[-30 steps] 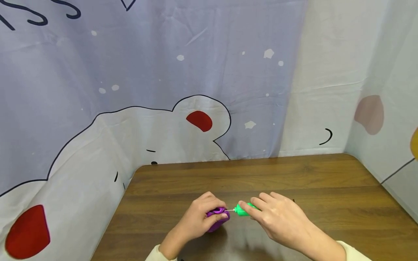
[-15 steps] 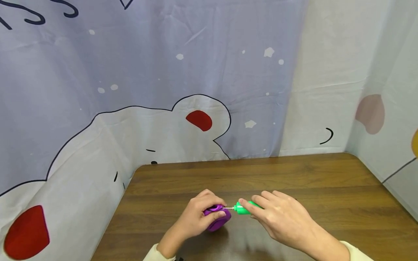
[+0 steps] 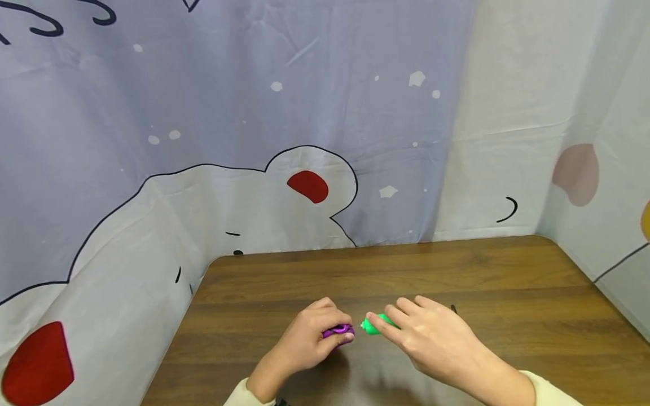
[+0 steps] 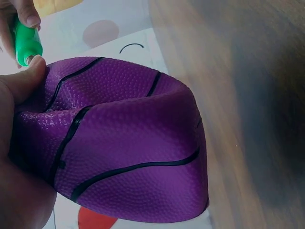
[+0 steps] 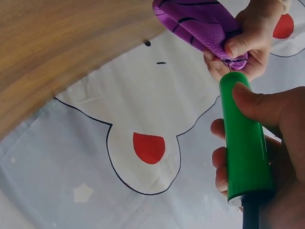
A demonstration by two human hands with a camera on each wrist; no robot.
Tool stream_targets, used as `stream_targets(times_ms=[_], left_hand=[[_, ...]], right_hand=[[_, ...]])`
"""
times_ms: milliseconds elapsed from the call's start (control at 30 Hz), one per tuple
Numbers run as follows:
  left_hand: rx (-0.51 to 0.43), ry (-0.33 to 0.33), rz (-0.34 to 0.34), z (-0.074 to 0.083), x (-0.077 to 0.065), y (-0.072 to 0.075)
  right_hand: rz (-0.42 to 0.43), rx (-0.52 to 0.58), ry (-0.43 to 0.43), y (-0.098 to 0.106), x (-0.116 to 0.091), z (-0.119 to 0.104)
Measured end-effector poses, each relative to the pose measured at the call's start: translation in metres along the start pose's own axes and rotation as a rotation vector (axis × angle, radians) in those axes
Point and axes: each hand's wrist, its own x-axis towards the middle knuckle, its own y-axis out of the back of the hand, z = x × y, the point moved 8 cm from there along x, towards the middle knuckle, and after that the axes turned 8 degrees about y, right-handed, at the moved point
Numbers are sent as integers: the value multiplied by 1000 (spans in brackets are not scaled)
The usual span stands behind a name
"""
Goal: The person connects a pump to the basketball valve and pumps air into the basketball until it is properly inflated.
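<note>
My left hand [image 3: 310, 335] grips a collapsed purple rubber ball [image 4: 138, 143] with black seams like a basketball's, dented deeply in the left wrist view. Thumb and fingers pinch the ball's folded end in the right wrist view. My right hand [image 3: 431, 338] holds a green hand pump [image 5: 245, 138], its thumb along the barrel and fingers round the far side. From the pump's tip a thin needle [image 5: 230, 69] points at the pinched end of the ball; the fold hides its point. A black shaft [image 5: 250, 214] comes out of the pump's rear.
Both hands are over a brown wooden table [image 3: 244, 316]. Behind it and at the sides hangs a printed cloth [image 3: 396, 129] with white bear shapes and red patches. Cream sleeves [image 3: 548, 389] cover the forearms.
The gap between pump tip and ball has narrowed, and less of the needle shows. The ball has turned in my left hand, showing less of its lower side in the head view.
</note>
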Motion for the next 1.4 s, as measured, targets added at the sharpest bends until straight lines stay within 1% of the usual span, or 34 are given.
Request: stream_targets(times_ms=[133,300,533,633,800,933,1100,1267,1400], left_hand=[[-6,4,-8,0,-2,-1],[-13,11,-10,-1,-4,-3],[-54,74,-50,-5,-6,-7],[-93,77,-30,-6,-7,-5],[-158,78,27,-8,-4,3],[-157,68,46,-8,-1,9],[-161,38,60,-7,-1,12],[-192,17,67,-6,0,13],[-200,13,71,-5,1,14]], right_hand=[[-22,10,10,-2,1,-2],[-26,16,14,-3,2,-4],[-40,23,12,-7,2,-7],[-40,28,10,-6,2,-7],[-15,27,-8,6,3,0],[-6,20,-7,14,5,4],[1,24,0,17,6,5],[-39,24,-18,18,8,5],[-65,20,-32,17,10,5]])
